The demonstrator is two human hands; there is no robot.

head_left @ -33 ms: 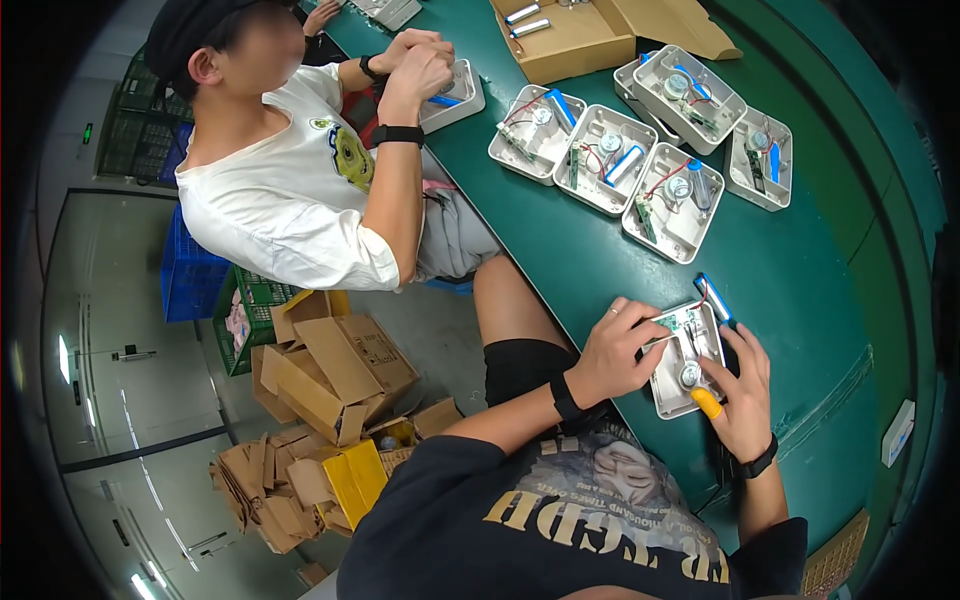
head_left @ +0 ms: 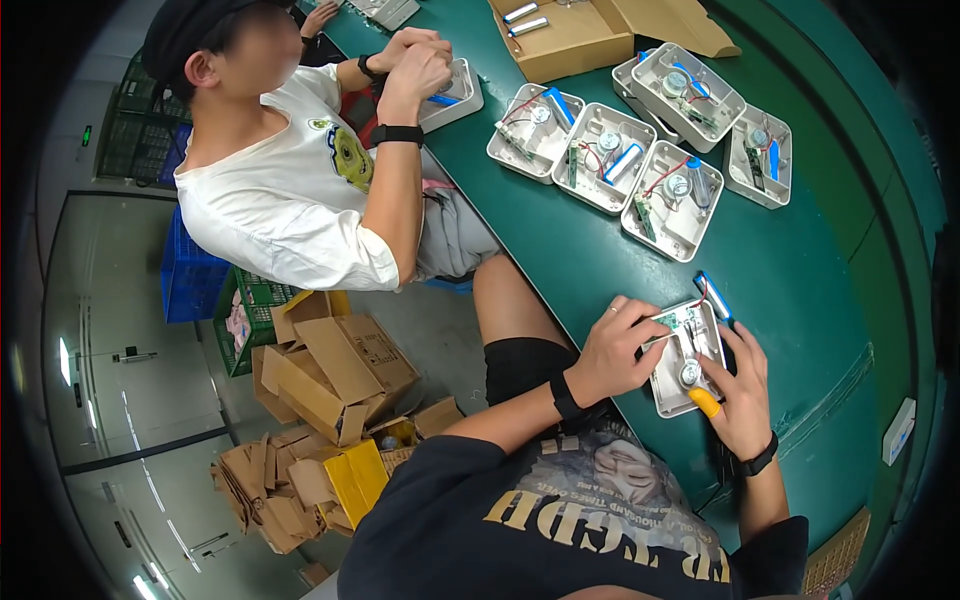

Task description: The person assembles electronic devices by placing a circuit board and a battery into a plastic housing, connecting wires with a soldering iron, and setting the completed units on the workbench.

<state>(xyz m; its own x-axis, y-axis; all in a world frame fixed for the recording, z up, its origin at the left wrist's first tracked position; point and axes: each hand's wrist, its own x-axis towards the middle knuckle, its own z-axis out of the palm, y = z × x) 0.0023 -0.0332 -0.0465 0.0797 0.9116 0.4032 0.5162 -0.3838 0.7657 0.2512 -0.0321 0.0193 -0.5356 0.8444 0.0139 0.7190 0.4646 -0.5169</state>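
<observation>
In front of me a small white plastic case (head_left: pixel 672 397) lies open on the table. It holds a round silver speaker (head_left: pixel 690 373) and a green circuit board (head_left: pixel 680 322). My left hand (head_left: pixel 622 352) is at the case's left side, thumb and fingers closed on the board's edge. My right hand (head_left: pixel 742 405) grips the case from the right, a yellow finger cot (head_left: pixel 705 402) on one digit and another finger reaching in beside the speaker. A blue cylindrical battery (head_left: pixel 714 297) with a red wire lies at the far right corner of the case. The fingertips partly hide the inside.
Several similar white cases (head_left: pixel 672 200) with speakers, boards and batteries stand farther along the green table (head_left: pixel 560 290). Behind them is a cardboard box (head_left: pixel 580 60) holding batteries. A co-worker (head_left: pixel 290 190) sits at the left with hands over another case. Cartons (head_left: pixel 345 370) lie on the floor.
</observation>
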